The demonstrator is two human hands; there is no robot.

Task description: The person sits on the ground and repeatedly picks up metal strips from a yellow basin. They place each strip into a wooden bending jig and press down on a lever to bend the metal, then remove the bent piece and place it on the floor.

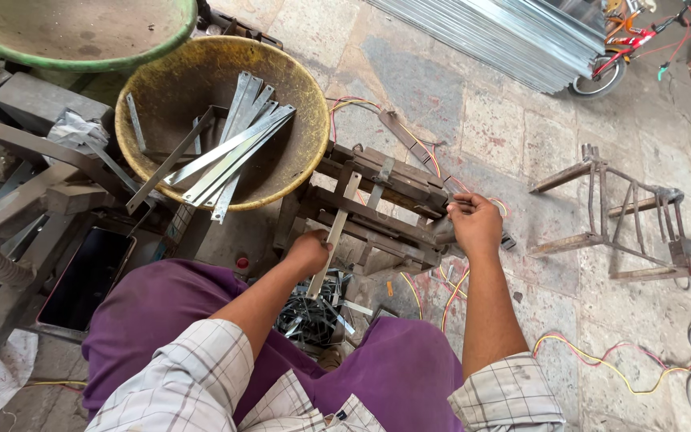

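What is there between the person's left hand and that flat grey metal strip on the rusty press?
Nothing visible. The left hand already grips the flat grey metal strip near its lower end, and the strip lies across the rusty metal press. The right hand holds the press's handle at the right side.

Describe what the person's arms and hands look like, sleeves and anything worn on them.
Both arms are bare from above the elbow down. Each wears a short sleeve of pale checked fabric with thin dark lines. The left hand and right hand are bare: no gloves, and no watch or bracelet shows.
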